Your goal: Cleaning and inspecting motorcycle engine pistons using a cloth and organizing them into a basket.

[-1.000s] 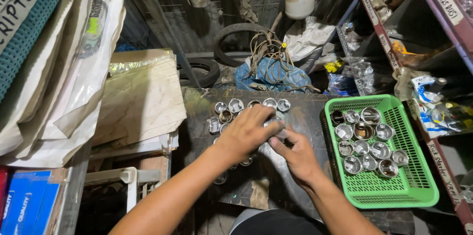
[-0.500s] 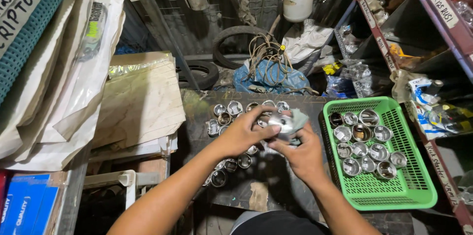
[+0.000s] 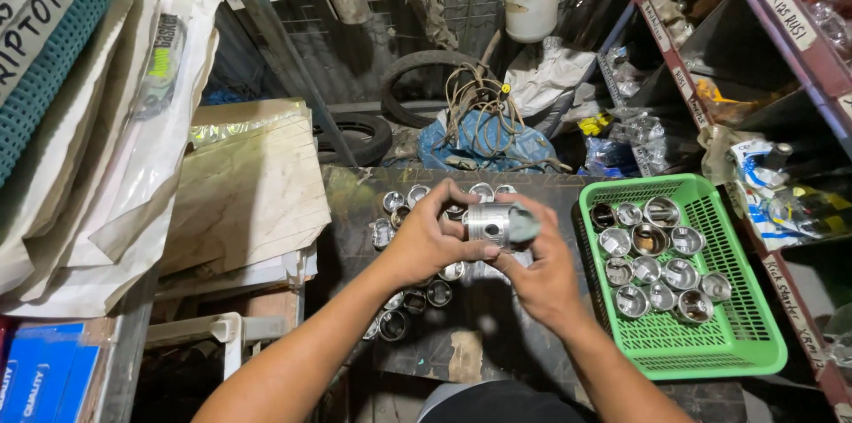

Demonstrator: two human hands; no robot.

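Item: shiny metal piston (image 3: 491, 223), lifted above the bench (image 3: 497, 343) between both hands.
Left hand (image 3: 424, 241): fingers clasped round its near end.
Right hand (image 3: 540, 274): fingertips pinching the far end.
Risk: smooth metal may slip, dropping onto loose pistons (image 3: 413, 299) below.
Nearby: green basket (image 3: 710, 347), part-filled, just right.

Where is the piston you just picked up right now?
In the head view the shiny metal piston is held up at centre between both hands, left hand and right hand, above the dark bench, left of the green basket.
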